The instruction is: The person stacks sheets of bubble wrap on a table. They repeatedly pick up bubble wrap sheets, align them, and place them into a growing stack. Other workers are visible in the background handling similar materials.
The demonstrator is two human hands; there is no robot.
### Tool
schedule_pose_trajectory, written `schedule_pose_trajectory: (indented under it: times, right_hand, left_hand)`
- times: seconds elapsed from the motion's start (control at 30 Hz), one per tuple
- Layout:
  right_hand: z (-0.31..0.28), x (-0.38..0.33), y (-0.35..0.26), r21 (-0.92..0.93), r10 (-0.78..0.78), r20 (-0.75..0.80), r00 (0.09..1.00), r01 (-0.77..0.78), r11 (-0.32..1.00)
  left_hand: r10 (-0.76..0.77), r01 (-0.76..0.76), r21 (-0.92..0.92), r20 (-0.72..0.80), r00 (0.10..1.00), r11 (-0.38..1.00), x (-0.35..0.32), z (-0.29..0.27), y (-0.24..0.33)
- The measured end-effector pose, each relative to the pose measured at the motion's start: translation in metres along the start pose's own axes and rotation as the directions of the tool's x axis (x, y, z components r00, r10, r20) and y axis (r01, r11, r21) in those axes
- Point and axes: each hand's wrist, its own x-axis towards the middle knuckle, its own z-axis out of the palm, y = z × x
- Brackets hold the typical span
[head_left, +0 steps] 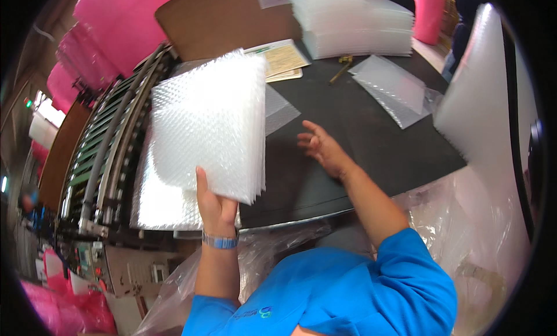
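Observation:
My left hand (216, 207) grips the near edge of a stack of clear bubble wrap sheets (203, 121). Its thumb lies on top and the fingers are hidden beneath. The stack is raised and tilted over the left part of the black tabletop (313, 179). Under it, more bubble wrap (165, 202) lies at the table's near left corner. My right hand (325, 149) hovers over the middle of the table, fingers apart and holding nothing, to the right of the stack.
Left of the table runs a roller conveyor (96, 156). At the back stand a tall pile of bubble wrap sheets (354, 25), papers (284, 60) and a brass-coloured tool (342, 68). Loose bubble wrap pieces (394, 86) lie back right, beside a large white roll (487, 98).

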Motion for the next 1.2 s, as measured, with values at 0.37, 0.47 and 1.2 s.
schedule_pose_trajectory:
  times: [0.37, 0.47, 1.2]
  right_hand:
    - [-0.026, -0.096, -0.058, 0.357, -0.206, -0.215, 0.955, 0.274, 0.893]
    - [-0.092, -0.165, -0.103, 0.138, -0.412, -0.355, 0.839, 0.483, 0.865]
    - [-0.284, -0.405, 0.026, -0.092, -0.662, -0.499, -0.559, -0.725, 0.682]
  left_hand:
    - [-0.112, -0.211, 0.731, 0.367, 0.924, 0.649, -0.045, -0.048, -0.103]
    - [-0.272, -0.189, 0.92, 0.29, 0.918, 0.343, -0.03, -0.08, -0.093]
    - [-0.218, -0.081, 0.777, 0.273, 0.937, 0.624, -0.032, -0.053, -0.097]
